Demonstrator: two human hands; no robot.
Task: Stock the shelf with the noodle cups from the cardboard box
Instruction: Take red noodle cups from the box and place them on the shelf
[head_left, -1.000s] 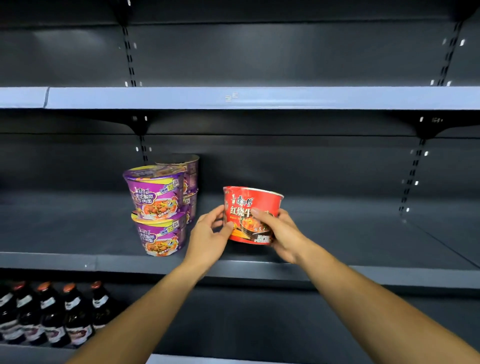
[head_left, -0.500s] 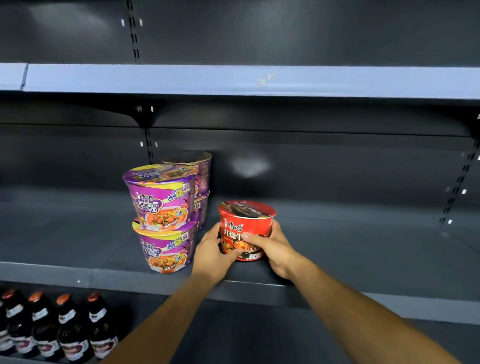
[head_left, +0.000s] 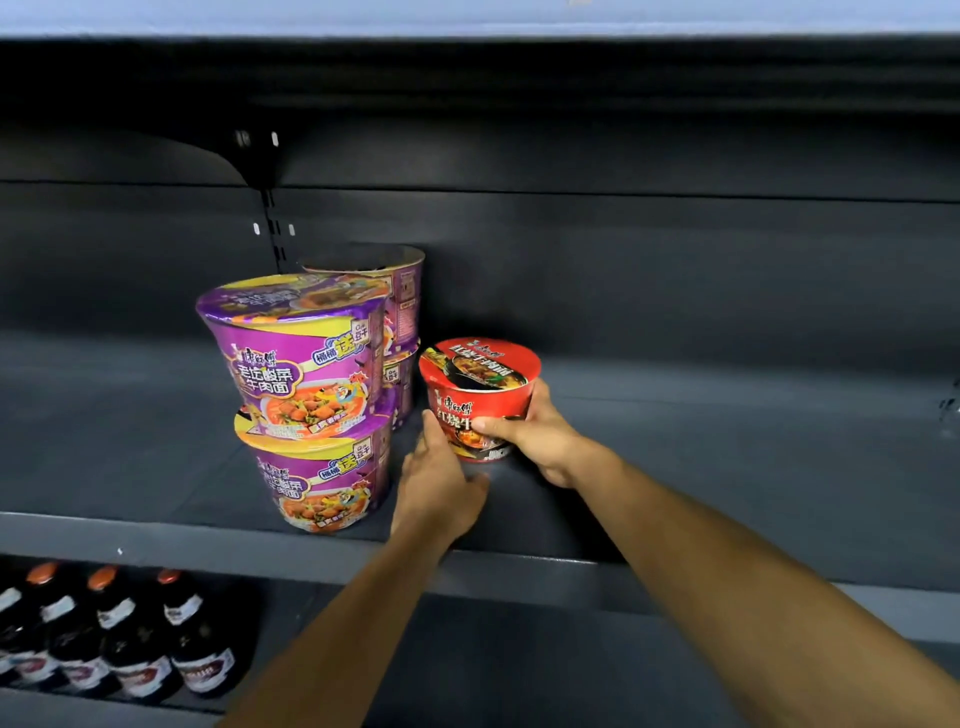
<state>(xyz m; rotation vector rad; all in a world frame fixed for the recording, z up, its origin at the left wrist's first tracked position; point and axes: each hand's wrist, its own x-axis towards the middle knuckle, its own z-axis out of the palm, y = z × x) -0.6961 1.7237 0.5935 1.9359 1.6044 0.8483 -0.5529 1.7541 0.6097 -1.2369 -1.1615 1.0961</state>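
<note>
Head view, centre of the frame: the red noodle cup (head_left: 480, 397) sits upright on the shelf (head_left: 156, 540), or just at the point of touching down; its base is hidden behind my hands, so I cannot tell which. My right hand (head_left: 540, 436) has its grip clamped round the cup's right side, thumb across the printed front and fingers behind, which keeps the label facing out. My left hand (head_left: 441, 488) lies just left of and below the cup, fingers fairly straight and relaxed, fingertips at the cup's lower left wall; I judge it steadies and guides more than it holds.

The cup stands just right of the purple noodle cups (head_left: 306, 405), stacked two high in a front pair with another stack behind, near but apart from them. I take this to be the start of a new column beside theirs, set back from the front edge.

At lower left of the frame, dark bottles (head_left: 119, 639) stand on the shelf below. The cardboard box is not in view.
</note>
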